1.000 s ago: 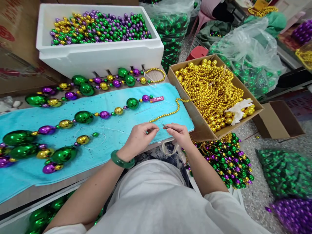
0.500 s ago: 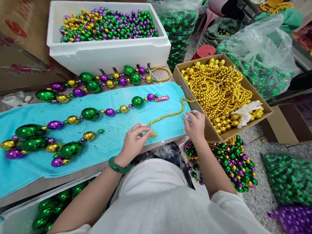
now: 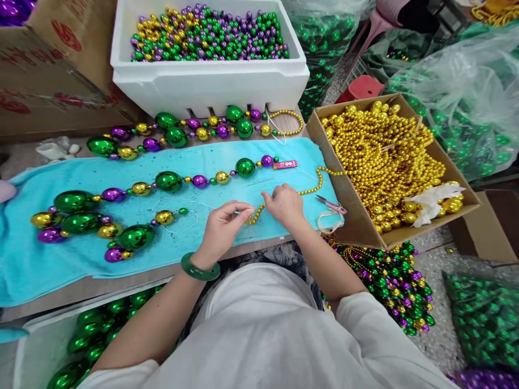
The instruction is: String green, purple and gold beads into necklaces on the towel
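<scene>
Over the front of a blue towel (image 3: 227,156), my left hand (image 3: 225,224) pinches the end of a gold bead string (image 3: 310,190). My right hand (image 3: 286,205) is closed on the same string a little further along, its fingertips partly hidden. From there the string runs right, over the edge of a cardboard box. Right of my right hand lie small thread snips (image 3: 330,203) beside a white loop (image 3: 329,221). A strand of large green, purple and gold beads (image 3: 168,182) stretches along the towel, its clear thread near my left hand.
Behind the towel, a finished-looking bead necklace (image 3: 176,136) lies before a white foam box (image 3: 211,84) of small beads. The cardboard box (image 3: 352,221) at right holds gold bead strings. A red label (image 3: 285,164) and a needle-like thin line rest on the towel. Green beads fill a bin (image 3: 32,351) below left.
My right hand has left the snips on the towel and moved left to take the gold bead string beside my left hand. The view has shifted left.
</scene>
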Motion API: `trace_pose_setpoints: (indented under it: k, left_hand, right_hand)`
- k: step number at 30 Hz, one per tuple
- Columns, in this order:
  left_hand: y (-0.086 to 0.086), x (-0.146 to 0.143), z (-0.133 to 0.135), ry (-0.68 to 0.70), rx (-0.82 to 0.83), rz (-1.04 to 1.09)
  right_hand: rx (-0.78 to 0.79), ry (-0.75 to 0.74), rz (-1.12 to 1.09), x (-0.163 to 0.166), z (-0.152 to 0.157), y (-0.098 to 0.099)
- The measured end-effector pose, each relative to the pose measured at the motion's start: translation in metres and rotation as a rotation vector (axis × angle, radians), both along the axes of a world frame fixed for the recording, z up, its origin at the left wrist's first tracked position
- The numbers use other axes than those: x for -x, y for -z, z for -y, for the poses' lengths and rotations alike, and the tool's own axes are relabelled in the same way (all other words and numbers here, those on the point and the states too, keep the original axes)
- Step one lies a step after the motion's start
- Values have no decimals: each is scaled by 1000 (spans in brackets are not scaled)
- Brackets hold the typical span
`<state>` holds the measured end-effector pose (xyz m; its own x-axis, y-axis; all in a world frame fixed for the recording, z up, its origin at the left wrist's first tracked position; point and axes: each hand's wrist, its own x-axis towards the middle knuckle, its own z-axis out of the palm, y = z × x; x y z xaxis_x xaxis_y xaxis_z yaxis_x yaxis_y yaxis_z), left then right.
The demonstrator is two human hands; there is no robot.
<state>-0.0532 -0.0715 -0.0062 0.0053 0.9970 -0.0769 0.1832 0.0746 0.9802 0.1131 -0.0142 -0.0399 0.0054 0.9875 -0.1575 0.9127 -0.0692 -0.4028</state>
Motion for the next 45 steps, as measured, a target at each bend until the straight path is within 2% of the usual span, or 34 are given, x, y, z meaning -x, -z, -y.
trace_pose_setpoints:
  k: [4, 7, 13, 17, 20, 24, 27, 30, 34, 36, 42, 45]
  left_hand:
    - [9, 3, 4, -37, 39, 36]
    - [15, 8, 6, -64, 65, 57]
    - [18, 17, 8, -95, 93, 84]
    - [16, 13, 3, -90, 83, 90]
    - [13, 7, -5, -75, 71, 109]
    - [10, -2, -14, -32, 57, 90]
    - [12, -7, -21, 76, 46, 36]
    - [20, -10, -35, 186, 16, -86]
    - [34, -12, -59, 188, -81, -565]
    - [36, -11, -63, 251, -75, -754]
    - [33, 2, -45, 452, -43, -906]
    - [37, 3, -35, 501, -63, -954]
  right_hand:
    - [112, -13, 41, 10, -10, 4]
    - [156, 41, -158, 5, -18, 8]
    - [4, 85, -533, -7, -20, 0]
    - [151, -47, -934, -1, -3, -15]
    - [220, -173, -1066, 6, 7, -23]
    - [70, -174, -1090, 7, 11, -27]
    - [-67, -161, -1054, -3, 14, -27]
    - [-93, -158, -1010, -19, 20, -27]
    - [-74, -197, -988, -39, 33, -28]
    - [-77, -203, -982, -46, 38, -29]
    - [-126, -194, -1015, -55, 43, -36]
    - [-202, -173, -1059, -58, 40, -41]
